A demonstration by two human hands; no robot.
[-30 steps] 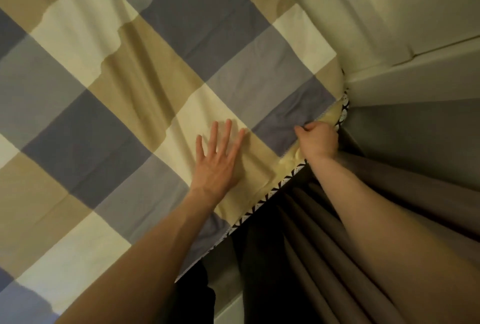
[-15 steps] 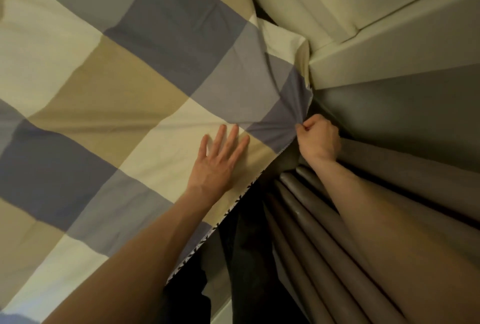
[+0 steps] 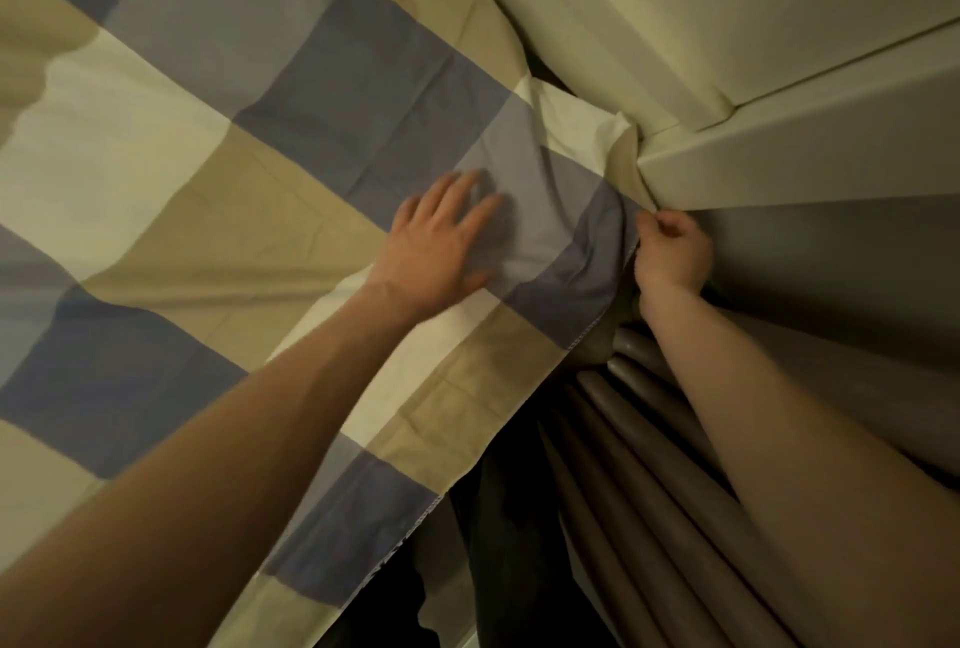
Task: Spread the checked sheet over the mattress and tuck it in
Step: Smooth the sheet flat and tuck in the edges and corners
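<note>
Through the head camera, I am looking down at the checked sheet (image 3: 208, 153). It is lying spread out, with big blue, grey, tan and cream squares, and it is reaching the far corner by the white wall (image 3: 779, 153). The mattress is hiding under it, so I am not seeing it. The near edge of the sheet is hanging loose over the side, not tucked in yet, next to the brown curtain (image 3: 675, 465).

The left hand (image 3: 447, 242) is lying flat on the sheet near the corner. Its fingers are straight and spread, holding nothing, just pressing the cloth down. It is looking a bit blurry. The right hand (image 3: 670, 252) is at the very corner, beside the grey wall (image 3: 831, 273). Its fingers are curling in and pinching the edge of the sheet.

I am thinking the sheet is light, thin and very soft. It is folding and wrinkling around the corner, so it will bend any way it is pulled. It will not break, but it may slide about and bunch up if only one spot is tugged. I am guessing the best place to take hold is right at the stitched edge near the corner, with a tight pinch, while the flat hand is pinning the top. The gap by the wall is looking narrow, so pushing the cloth down there may be fiddly.
</note>
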